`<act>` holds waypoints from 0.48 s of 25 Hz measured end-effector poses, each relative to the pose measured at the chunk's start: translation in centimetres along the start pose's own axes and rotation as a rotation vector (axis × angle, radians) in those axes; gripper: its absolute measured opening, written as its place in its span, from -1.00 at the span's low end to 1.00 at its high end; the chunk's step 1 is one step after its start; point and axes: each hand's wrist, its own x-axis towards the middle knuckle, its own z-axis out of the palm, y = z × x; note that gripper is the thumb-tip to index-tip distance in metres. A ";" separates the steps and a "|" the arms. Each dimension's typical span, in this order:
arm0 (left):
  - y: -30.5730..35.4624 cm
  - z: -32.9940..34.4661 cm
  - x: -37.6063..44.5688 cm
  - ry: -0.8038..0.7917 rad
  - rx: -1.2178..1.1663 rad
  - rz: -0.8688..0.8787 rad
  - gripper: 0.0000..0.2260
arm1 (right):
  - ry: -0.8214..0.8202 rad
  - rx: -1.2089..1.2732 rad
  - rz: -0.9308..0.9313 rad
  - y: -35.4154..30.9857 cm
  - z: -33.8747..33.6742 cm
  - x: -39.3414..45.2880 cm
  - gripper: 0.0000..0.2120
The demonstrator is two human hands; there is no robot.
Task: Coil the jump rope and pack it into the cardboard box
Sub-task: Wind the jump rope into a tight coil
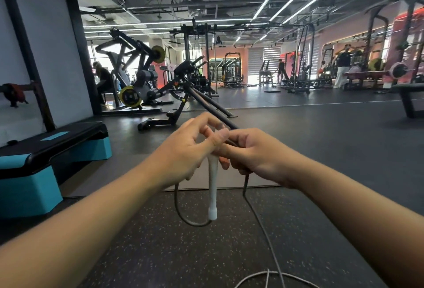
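Note:
My left hand pinches the top of a white jump rope handle, which hangs straight down in front of me. A grey cord loops from the handle's lower end up behind my left hand. My right hand touches the left one and is closed around the cord, which drops from it as a thinner grey line to loose loops on the floor at the bottom edge. No cardboard box is in view.
A teal and black step platform stands on the left. A black exercise machine with long bars stands just beyond my hands. Dark speckled rubber flooring lies below. Racks, weight machines and several people fill the far room.

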 end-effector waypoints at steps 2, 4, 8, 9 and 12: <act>0.6 -0.4 0.2 -0.062 -0.008 -0.065 -0.83 | -0.011 -0.134 0.017 -0.4 -0.8 0.2 -0.68; 1.0 -0.8 0.5 -0.122 0.105 -0.108 -0.83 | 0.003 -0.225 0.007 -0.5 -0.9 0.3 -0.62; 1.6 -1.5 1.0 -0.173 0.287 -0.207 -0.80 | 0.019 -0.218 0.014 0.2 0.4 0.4 -0.58; 1.6 -1.6 1.2 -0.167 0.299 -0.204 -0.81 | 0.029 -0.173 0.032 0.3 0.6 0.5 -0.62; 1.2 -1.9 1.4 -0.096 0.280 -0.182 -0.83 | 0.023 0.063 0.128 0.5 1.4 0.3 -0.65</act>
